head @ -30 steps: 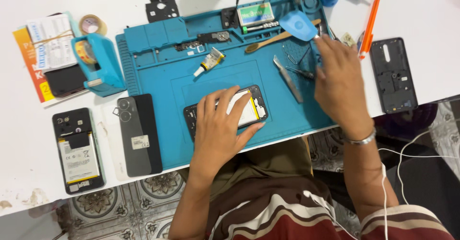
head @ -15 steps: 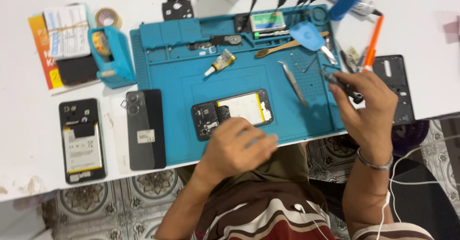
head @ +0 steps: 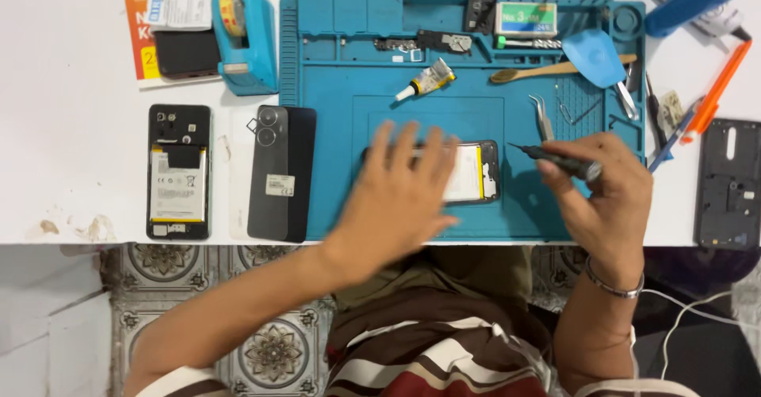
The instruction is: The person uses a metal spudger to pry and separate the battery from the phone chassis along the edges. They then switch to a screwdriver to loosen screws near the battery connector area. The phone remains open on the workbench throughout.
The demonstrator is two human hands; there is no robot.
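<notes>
My left hand [head: 400, 195] now lies flat on the open phone [head: 474, 172]; my right hand [head: 598, 195] has brought over a screwdriver [head: 559, 159], gripped tight

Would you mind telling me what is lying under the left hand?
An opened phone on the blue mat; its yellow-edged right end shows. The left hand covers the rest.

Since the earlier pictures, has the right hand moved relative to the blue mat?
Yes. The right hand, holding a dark screwdriver, has come from the blue mat's far right corner toward the near edge, its tip now pointing at the opened phone.
</notes>
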